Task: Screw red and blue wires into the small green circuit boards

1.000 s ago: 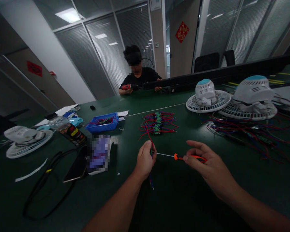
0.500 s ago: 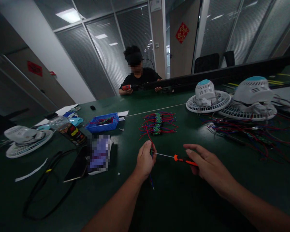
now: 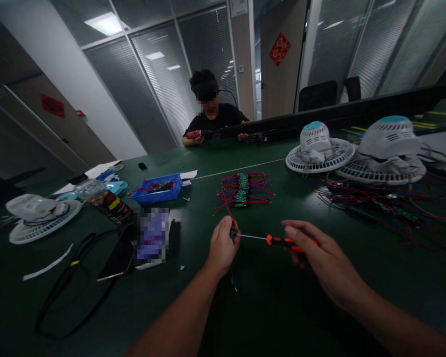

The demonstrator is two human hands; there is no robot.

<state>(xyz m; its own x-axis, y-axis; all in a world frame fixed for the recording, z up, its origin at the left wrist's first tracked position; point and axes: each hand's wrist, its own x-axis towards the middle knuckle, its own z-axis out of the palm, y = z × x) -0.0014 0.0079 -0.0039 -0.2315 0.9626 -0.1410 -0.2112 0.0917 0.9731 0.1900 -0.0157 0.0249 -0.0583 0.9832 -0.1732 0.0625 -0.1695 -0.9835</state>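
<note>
My left hand [image 3: 223, 248] is closed around a small green circuit board [image 3: 232, 233], mostly hidden by the fingers. Red wires rise from its top, and blue and red wires hang below. In my right hand [image 3: 317, 253] is a screwdriver [image 3: 282, 241] with an orange and black handle, gripped between thumb and fingers. Its thin shaft points left, and the tip meets the board at my left fingertips. Beyond my hands, a row of green circuit boards [image 3: 241, 188] with red and blue wires lies on the green table [image 3: 267, 307].
At left are a blue tray [image 3: 158, 193] of wired boards, a bottle [image 3: 107, 201], a phone [image 3: 117, 255], a black cable [image 3: 55, 292] and a white fan part [image 3: 40, 213]. Fan housings [image 3: 315, 148] and loose wires [image 3: 379, 198] occupy the right. Across the table, a person [image 3: 211, 116] holds a red-black power tool [image 3: 198, 134].
The screwdriver's handle has turned slightly within my right hand, and the right fingers have shifted along it. My left hand stays nearly still with the board.
</note>
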